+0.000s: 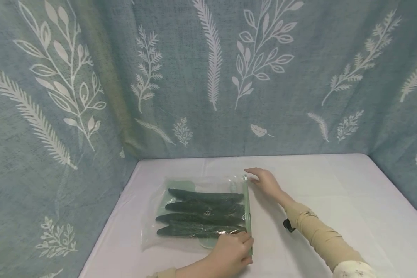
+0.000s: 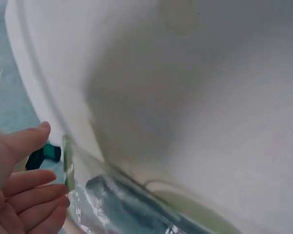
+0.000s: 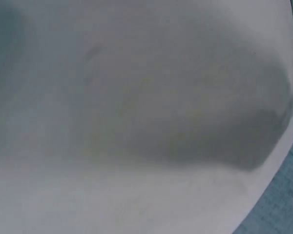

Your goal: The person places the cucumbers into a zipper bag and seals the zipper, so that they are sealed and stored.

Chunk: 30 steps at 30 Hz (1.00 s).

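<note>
While clear plastic zip bag (image 1: 194,210) w/ four dark green cucumbers (image 1: 203,213) lies lower centre on white table (image 1: 333,200), left hand (image 1: 231,253) pinches green zip strip (image 1: 247,212) near end; right hand (image 1: 265,181), fingers relaxed, touches far end.

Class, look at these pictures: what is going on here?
A person works on a clear zip bag holding four cucumbers, which lies flat on a white table. The left hand pinches the near end of the bag's green zip strip. The right hand rests its fingertips at the far end of that strip. Whether the zip is sealed cannot be told.
</note>
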Each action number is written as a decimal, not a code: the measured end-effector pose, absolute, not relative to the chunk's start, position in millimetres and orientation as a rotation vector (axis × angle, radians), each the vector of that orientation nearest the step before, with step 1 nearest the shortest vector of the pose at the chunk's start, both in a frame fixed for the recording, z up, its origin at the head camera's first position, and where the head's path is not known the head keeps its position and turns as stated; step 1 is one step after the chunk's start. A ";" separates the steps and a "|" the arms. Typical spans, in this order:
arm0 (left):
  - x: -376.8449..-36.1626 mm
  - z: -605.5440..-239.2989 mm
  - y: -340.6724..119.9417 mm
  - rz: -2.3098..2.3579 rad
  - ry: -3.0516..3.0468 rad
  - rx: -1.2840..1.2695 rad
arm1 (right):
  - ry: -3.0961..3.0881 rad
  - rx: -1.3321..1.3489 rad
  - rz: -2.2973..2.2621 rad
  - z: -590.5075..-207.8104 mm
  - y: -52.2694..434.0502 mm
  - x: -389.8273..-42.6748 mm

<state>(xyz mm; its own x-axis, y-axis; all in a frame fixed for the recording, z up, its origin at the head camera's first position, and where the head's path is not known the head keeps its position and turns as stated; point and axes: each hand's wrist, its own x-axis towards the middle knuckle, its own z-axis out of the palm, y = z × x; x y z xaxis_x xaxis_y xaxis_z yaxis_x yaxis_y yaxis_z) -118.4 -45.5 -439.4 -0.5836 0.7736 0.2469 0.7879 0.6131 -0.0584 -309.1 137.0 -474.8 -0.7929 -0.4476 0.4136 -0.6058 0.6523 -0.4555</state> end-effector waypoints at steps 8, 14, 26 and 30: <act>-121.7 -460.2 -36.5 0.129 -2.420 -1.299 | -2.560 0.995 0.805 -486.5 129.6 -315.9; -123.6 -467.6 -36.6 0.126 -2.350 -1.309 | -2.527 0.951 0.815 -488.7 128.1 -313.8; -127.4 -439.8 -53.2 -0.481 -2.440 -1.060 | -2.487 0.987 0.828 -487.5 139.5 -298.8; -137.3 -411.2 -65.8 -0.730 -2.334 -0.853 | -2.468 1.015 0.831 -482.6 149.8 -285.7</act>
<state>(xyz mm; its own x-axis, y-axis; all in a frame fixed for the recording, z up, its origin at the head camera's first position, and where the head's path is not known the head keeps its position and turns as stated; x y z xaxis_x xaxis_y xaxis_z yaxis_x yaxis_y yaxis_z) -137.3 -65.8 -411.2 -0.6506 0.4016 0.6445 0.6974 0.6518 0.2979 -285.7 149.8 -482.6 -0.6848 -0.5213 0.5092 -0.7231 0.5726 -0.3862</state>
